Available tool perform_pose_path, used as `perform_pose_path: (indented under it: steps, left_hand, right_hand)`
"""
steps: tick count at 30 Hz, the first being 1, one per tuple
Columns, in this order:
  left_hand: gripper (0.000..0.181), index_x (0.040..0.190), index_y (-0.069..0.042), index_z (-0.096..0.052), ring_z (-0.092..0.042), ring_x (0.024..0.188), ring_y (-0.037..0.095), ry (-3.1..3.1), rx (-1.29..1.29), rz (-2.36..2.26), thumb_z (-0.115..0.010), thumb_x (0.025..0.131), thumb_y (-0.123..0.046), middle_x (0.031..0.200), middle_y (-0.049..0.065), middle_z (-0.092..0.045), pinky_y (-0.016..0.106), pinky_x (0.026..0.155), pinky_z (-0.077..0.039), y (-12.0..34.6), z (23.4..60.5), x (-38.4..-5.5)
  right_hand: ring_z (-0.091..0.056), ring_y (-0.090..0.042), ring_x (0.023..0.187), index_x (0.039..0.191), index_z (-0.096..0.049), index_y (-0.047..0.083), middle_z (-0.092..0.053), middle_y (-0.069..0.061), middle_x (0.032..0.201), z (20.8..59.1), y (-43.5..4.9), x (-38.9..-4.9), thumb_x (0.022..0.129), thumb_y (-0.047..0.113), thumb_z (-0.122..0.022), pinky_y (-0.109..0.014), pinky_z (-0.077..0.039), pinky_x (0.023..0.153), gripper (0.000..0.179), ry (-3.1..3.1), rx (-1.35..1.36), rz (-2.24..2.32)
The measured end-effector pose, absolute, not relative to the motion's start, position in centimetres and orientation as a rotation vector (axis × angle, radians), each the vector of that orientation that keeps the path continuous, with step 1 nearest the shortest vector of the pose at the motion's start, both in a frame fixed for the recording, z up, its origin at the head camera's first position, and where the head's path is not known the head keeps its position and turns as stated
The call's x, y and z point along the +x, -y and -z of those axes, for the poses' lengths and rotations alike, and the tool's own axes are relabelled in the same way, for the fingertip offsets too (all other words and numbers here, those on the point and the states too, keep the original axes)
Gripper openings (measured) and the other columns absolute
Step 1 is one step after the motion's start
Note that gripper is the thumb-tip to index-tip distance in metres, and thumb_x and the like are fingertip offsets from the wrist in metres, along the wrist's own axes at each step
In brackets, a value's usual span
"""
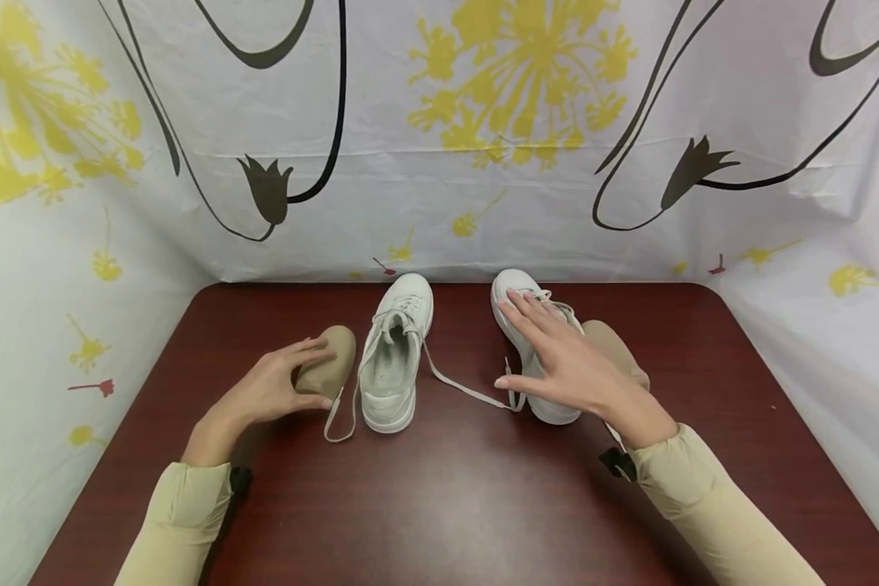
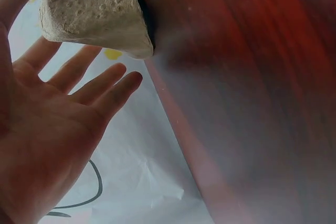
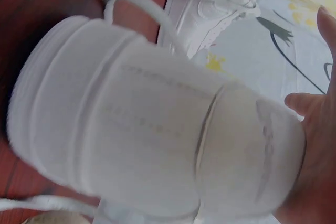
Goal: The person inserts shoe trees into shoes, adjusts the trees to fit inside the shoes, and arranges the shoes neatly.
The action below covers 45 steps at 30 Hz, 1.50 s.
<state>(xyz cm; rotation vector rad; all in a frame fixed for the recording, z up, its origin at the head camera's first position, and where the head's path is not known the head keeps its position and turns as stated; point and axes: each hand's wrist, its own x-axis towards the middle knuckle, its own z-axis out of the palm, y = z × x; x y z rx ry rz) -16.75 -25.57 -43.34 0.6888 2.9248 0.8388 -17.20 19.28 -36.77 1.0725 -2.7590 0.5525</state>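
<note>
Two white lace-up sneakers lie on the dark red table, toes away from me. Beside the left sneaker [image 1: 388, 411] rests a tan moulded-pulp shoe insert [image 1: 334, 362]. My left hand [image 1: 264, 395] is at this insert, thumb and fingers spread around its near left side; the left wrist view shows the pitted insert [image 2: 94, 14] above the loose fingers [image 2: 118, 95]. Over the right sneaker [image 1: 509, 285] hovers my right hand [image 1: 571, 362], fingers extended, hiding the shoe's middle. That sneaker's heel [image 3: 147, 129] fills the right wrist view. A second insert [image 1: 611, 350] lies partly hidden behind the right hand.
A loose white lace [image 1: 461, 389] trails between the shoes, and another lace loop [image 1: 344, 435] lies by the left insert. Patterned white sheeting [image 1: 425, 187] rises behind the table [image 1: 439, 505] and along both sides.
</note>
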Motion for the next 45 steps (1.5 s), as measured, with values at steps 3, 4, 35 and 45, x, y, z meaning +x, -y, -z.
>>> perform_pose_path:
  steps: [3, 4, 35, 45]
  left_hand:
    - [0.072, 0.133, -0.015, -0.064, -0.04, 0.139, 0.037, -2.912, 0.686, -0.859, -0.091, 0.069, -0.037, 0.147, 0.012, -0.05, 0.055, 0.11, -0.034, 25.7, 43.4, -16.9]
    - [0.072, 0.133, -0.015, -0.065, -0.04, 0.139, 0.037, -2.907, 0.685, -0.861, -0.091, 0.069, -0.037, 0.146, 0.012, -0.051, 0.055, 0.11, -0.034, 25.8, 43.4, -16.9]
    - [0.063, 0.137, -0.016, -0.062, -0.047, 0.134, 0.035, -2.852, 0.768, -1.002, -0.084, 0.08, -0.031, 0.143, 0.012, -0.055, 0.053, 0.109, -0.036, 26.1, 43.7, -17.0]
    - [0.061, 0.133, -0.017, -0.065, -0.052, 0.13, 0.033, -2.893, 0.75, -1.091, -0.086, 0.078, -0.031, 0.137, 0.007, -0.061, 0.051, 0.106, -0.04, 25.7, 43.1, -16.5]
  right_hand:
    - [-0.018, -0.031, 0.15, 0.161, -0.015, 0.025, -0.012, -0.002, 0.166, 36.7, -18.2, -17.4, 0.087, 0.06, -0.066, -0.053, -0.022, 0.117, 0.096, 2.764, 1.089, -0.555]
    - [-0.017, -0.03, 0.15, 0.161, -0.015, 0.025, -0.011, 0.0, 0.166, 36.7, -17.8, -17.5, 0.088, 0.061, -0.066, -0.052, -0.022, 0.118, 0.096, 2.759, 1.102, -0.564]
    - [-0.034, -0.02, 0.144, 0.157, -0.03, 0.017, -0.036, -0.006, 0.158, 38.9, -11.6, -19.0, 0.091, 0.046, -0.07, -0.04, -0.031, 0.115, 0.083, 2.759, 1.202, -0.723]
    - [-0.039, -0.017, 0.14, 0.155, -0.035, 0.014, -0.041, -0.004, 0.154, 39.9, -10.8, -19.5, 0.087, 0.046, -0.075, -0.037, -0.033, 0.114, 0.085, 2.766, 1.176, -0.797]
